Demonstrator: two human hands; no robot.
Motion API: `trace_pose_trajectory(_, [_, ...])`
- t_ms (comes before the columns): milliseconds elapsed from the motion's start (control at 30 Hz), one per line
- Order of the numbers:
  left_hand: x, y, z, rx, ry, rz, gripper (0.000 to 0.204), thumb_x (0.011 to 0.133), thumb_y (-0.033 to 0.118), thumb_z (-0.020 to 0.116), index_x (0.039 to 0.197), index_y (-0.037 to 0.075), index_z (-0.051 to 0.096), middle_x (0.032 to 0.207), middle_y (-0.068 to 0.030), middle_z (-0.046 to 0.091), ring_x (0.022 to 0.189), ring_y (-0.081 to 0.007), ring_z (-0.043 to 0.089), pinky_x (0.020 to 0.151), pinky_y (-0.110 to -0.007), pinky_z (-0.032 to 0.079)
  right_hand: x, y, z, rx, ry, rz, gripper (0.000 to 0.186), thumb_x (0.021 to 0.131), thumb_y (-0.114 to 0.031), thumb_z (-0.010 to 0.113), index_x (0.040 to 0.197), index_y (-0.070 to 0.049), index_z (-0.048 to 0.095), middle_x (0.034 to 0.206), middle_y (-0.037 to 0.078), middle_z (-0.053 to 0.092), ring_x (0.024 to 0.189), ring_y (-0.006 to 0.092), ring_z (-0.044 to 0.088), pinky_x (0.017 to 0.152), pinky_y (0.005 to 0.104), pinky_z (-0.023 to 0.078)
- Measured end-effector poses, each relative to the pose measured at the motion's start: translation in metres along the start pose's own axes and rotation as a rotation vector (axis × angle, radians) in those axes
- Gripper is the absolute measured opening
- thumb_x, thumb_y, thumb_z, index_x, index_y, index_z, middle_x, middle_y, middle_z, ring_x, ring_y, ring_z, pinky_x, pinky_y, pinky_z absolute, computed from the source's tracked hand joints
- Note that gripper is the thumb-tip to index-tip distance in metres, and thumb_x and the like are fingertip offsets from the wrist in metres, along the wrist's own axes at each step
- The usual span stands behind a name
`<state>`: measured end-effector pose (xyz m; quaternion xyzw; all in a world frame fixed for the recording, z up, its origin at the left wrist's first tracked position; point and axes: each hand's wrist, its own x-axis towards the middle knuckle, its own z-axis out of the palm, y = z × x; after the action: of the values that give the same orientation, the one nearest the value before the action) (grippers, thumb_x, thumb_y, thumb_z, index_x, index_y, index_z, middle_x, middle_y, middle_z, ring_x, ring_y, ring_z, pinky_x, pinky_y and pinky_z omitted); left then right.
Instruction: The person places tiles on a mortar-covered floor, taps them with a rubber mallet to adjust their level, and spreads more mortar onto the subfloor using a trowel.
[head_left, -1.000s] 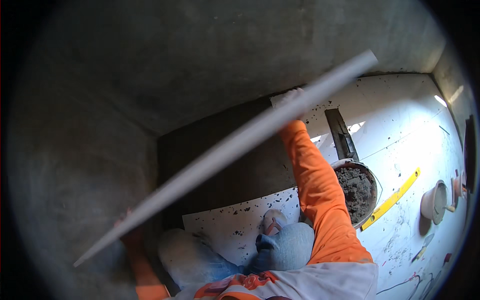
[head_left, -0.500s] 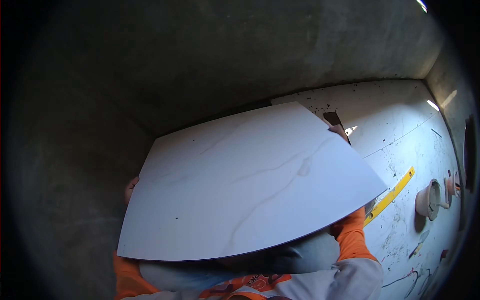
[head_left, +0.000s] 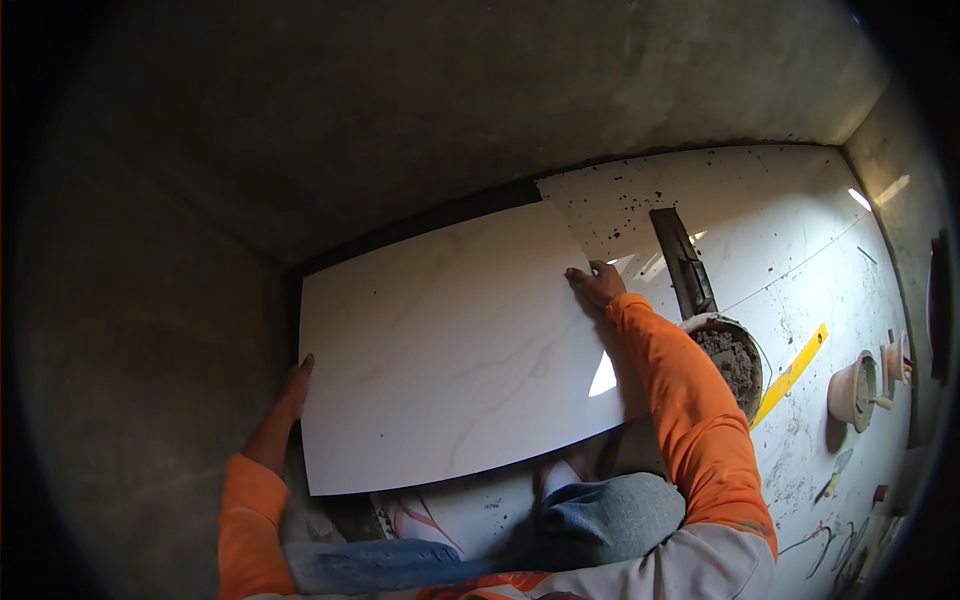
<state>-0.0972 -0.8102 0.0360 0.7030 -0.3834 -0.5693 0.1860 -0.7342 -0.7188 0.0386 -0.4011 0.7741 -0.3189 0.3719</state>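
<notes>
A large white marble-look floor tile (head_left: 440,350) with faint grey veins lies low in front of me, close to level. At its left edge, my left hand (head_left: 298,390) grips the side, with only part of the fingers showing over the rim. My right hand (head_left: 602,284) is at the far part of the right edge, its fingers bent over the tile's top; the grip underneath is hidden. The tile's right side comes up against the pale tiled floor (head_left: 800,215), and a dark gap runs along its far edge.
A dark flat trowel (head_left: 683,262) lies right of the tile, beside a bucket of grey mortar (head_left: 728,365). Further right are a yellow spirit level (head_left: 792,375), a smaller bucket (head_left: 853,392) and a small trowel (head_left: 836,475). Bare grey walls (head_left: 480,90) stand behind and to the left.
The tile has come down and away from me, settling beside the laid floor. My right hand has shifted left with its edge, and the trowel and mortar bucket have come into sight.
</notes>
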Motion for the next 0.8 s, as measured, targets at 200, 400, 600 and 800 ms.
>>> trace_pose_trajectory(200, [0.032,-0.017,0.014,0.123,0.14,0.09,0.06,0.091,0.049,0.052,0.118,-0.004,0.053,0.108,-0.0112,0.057,0.097,-0.0204,0.051,0.088,-0.036,0.041,0.024,-0.001,0.02,-0.045,0.002,0.077,0.06,0.076,-0.042,0.067,0.112,0.006,0.061,0.106,0.025,0.064,0.101,0.0359,0.062,0.09,0.0371,0.046])
trace_pose_trajectory(400, [0.061,-0.019,0.024,0.083,0.246,0.142,0.056,0.091,0.05,0.052,0.109,-0.003,0.057,0.096,-0.0054,0.057,0.087,-0.0159,0.049,0.081,-0.033,0.041,0.053,0.02,0.049,-0.091,0.177,0.087,0.06,0.077,-0.047,0.065,0.115,-0.002,0.062,0.11,0.023,0.063,0.103,0.0371,0.061,0.09,0.039,0.046])
trace_pose_trajectory(600, [0.082,-0.005,0.041,0.198,0.304,0.169,0.054,0.091,0.05,0.052,0.101,-0.003,0.059,0.083,-0.0024,0.053,0.076,-0.0132,0.044,0.074,-0.031,0.04,0.073,0.03,0.053,-0.075,0.227,0.12,0.06,0.076,-0.05,0.065,0.114,-0.003,0.063,0.103,0.022,0.066,0.099,0.0363,0.063,0.088,0.0392,0.048])
trace_pose_trajectory(800, [0.109,-0.013,0.035,0.244,0.352,0.167,0.051,0.091,0.052,0.051,0.087,0.001,0.057,0.069,0.0026,0.04,0.065,-0.0105,0.033,0.059,-0.031,0.035,0.082,0.021,0.058,-0.04,0.21,0.16,0.06,0.076,-0.051,0.064,0.112,-0.004,0.064,0.1,0.021,0.067,0.097,0.0356,0.064,0.087,0.0392,0.049])
